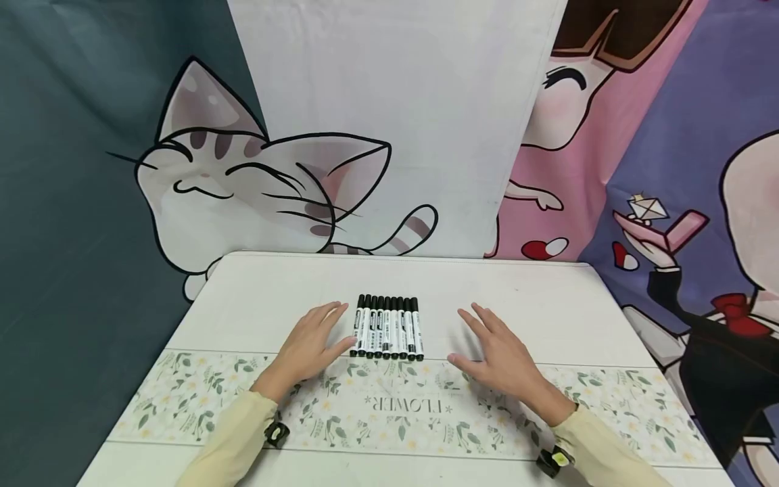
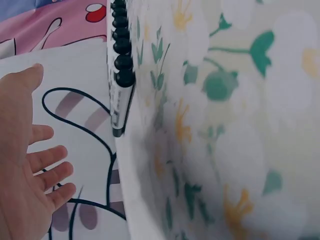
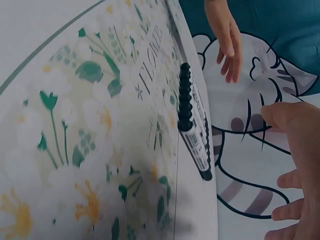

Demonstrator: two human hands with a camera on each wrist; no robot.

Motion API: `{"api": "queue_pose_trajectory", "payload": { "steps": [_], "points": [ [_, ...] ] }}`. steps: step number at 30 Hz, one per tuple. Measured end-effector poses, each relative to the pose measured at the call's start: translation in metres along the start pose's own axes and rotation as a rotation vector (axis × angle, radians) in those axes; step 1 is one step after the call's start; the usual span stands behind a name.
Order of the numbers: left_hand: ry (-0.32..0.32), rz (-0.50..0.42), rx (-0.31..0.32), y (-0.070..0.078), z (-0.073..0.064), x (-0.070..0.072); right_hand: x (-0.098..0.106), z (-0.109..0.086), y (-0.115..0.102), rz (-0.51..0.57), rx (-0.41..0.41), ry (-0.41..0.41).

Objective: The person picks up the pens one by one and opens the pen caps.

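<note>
Several white markers with black caps (image 1: pixel 387 327) lie side by side in a neat row on the table, caps toward the far edge. To their left is my left hand (image 1: pixel 312 343), fingers spread and holding nothing, its thumb close to the leftmost marker. My right hand (image 1: pixel 500 355) hovers to the right of the row, fingers apart, with a wider gap between it and the markers. The left wrist view shows the row end-on, the nearest marker (image 2: pixel 121 105) beside the left hand (image 2: pixel 30 155). From the right wrist, the row (image 3: pixel 195 145) appears beyond the right hand (image 3: pixel 295 165).
The white table (image 1: pixel 487 291) carries a floral strip (image 1: pixel 402 412) with the word FLOWER across it. A cloth backdrop (image 1: pixel 389 81) with a cartoon cat and figures hangs behind the far edge. Each wrist wears a small black device, one on the left sleeve (image 1: pixel 228 439).
</note>
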State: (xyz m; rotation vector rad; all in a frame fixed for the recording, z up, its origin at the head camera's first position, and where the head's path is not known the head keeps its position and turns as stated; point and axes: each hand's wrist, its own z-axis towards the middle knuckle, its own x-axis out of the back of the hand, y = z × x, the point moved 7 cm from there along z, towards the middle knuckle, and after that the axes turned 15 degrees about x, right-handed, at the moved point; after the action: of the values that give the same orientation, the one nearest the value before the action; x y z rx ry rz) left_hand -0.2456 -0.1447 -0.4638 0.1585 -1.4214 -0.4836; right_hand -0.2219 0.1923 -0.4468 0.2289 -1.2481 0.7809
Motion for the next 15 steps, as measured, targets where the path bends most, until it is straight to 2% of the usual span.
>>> {"api": "queue_pose_trajectory", "payload": {
  "steps": [5, 15],
  "points": [
    [-0.009, -0.072, 0.014, -0.002, 0.007, -0.007, -0.006, 0.005, -0.006, 0.059, -0.009, 0.005],
    [-0.090, -0.211, 0.132, -0.005, 0.018, -0.023, -0.017, 0.012, -0.019, 0.165, -0.022, 0.001]
  ]
}}
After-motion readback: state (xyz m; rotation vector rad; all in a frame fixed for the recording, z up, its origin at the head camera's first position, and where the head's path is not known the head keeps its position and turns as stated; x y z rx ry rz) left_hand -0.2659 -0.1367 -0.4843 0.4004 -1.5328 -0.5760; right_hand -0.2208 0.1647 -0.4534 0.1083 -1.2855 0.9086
